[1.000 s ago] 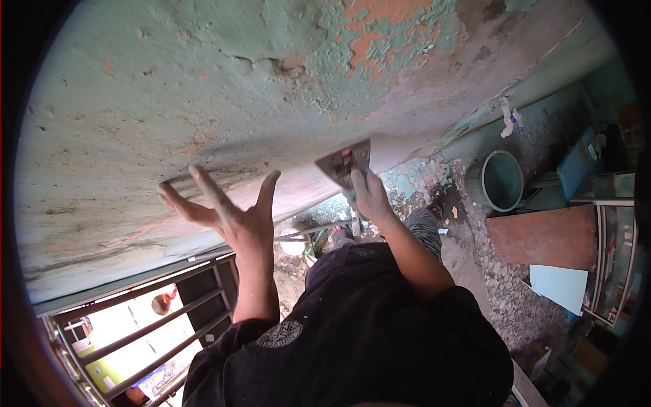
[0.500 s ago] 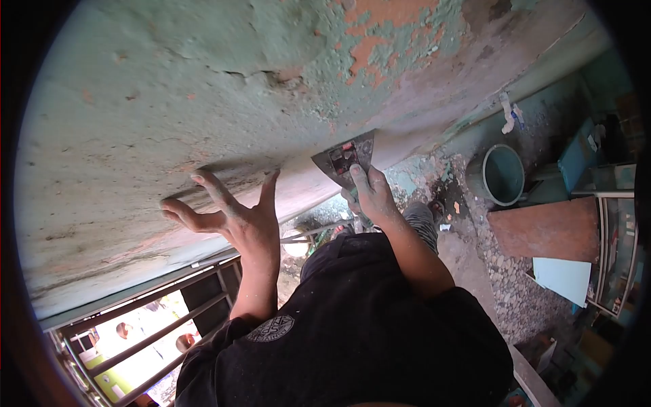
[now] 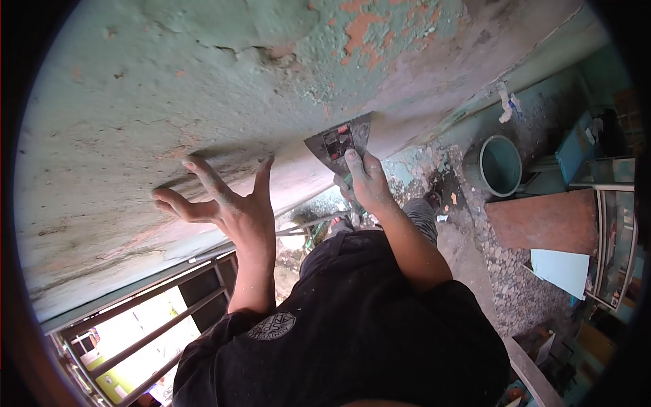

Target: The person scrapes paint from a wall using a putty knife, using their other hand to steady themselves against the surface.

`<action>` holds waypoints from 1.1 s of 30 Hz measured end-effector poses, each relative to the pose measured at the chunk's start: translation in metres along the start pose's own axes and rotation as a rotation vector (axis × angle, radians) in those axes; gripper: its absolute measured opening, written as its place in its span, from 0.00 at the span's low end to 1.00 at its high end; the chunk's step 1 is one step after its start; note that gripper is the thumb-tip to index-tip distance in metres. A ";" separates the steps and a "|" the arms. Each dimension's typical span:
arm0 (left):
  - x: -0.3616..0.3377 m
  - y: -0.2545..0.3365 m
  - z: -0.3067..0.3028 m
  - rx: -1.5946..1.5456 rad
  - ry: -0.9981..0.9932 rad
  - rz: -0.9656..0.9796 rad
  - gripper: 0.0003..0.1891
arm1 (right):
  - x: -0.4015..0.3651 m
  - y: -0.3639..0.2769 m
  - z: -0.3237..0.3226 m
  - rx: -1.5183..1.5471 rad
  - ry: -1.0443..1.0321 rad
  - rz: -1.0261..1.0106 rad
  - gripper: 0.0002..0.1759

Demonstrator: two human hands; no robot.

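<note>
Gripped in the right hand (image 3: pixel 369 182), a paint scraper (image 3: pixel 339 141) presses its blade against the peeling green wall (image 3: pixel 169 81). Beside it, the left hand (image 3: pixel 230 210) is empty, fingers spread, fingertips touching the wall. Below sits a green bucket (image 3: pixel 498 166).

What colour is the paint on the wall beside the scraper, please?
Pale green paint, flaking to orange; best in the head view.

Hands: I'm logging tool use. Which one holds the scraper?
The right hand grips the scraper, its blade against the peeling green wall. The left hand holds nothing; its fingers are spread open at that wall.
</note>
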State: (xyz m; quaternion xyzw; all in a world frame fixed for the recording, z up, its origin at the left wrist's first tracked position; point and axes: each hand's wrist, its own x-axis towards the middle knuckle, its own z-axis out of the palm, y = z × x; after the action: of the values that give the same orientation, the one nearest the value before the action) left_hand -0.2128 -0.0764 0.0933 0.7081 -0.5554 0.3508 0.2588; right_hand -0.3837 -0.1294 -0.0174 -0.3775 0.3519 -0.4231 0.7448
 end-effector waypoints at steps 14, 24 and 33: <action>-0.001 -0.001 0.003 -0.007 0.025 0.031 0.61 | 0.004 -0.022 0.008 -0.103 0.027 -0.113 0.19; -0.001 0.004 -0.003 -0.057 -0.058 -0.013 0.58 | 0.000 -0.023 0.005 -0.064 0.023 -0.060 0.18; -0.003 0.000 -0.001 -0.066 -0.036 -0.010 0.58 | -0.003 -0.039 -0.011 -0.315 0.079 -0.013 0.22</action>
State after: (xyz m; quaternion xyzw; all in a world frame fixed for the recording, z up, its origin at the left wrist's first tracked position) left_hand -0.2138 -0.0738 0.0913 0.7082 -0.5677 0.3180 0.2739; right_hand -0.4079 -0.1439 0.0117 -0.4751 0.4406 -0.3821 0.6589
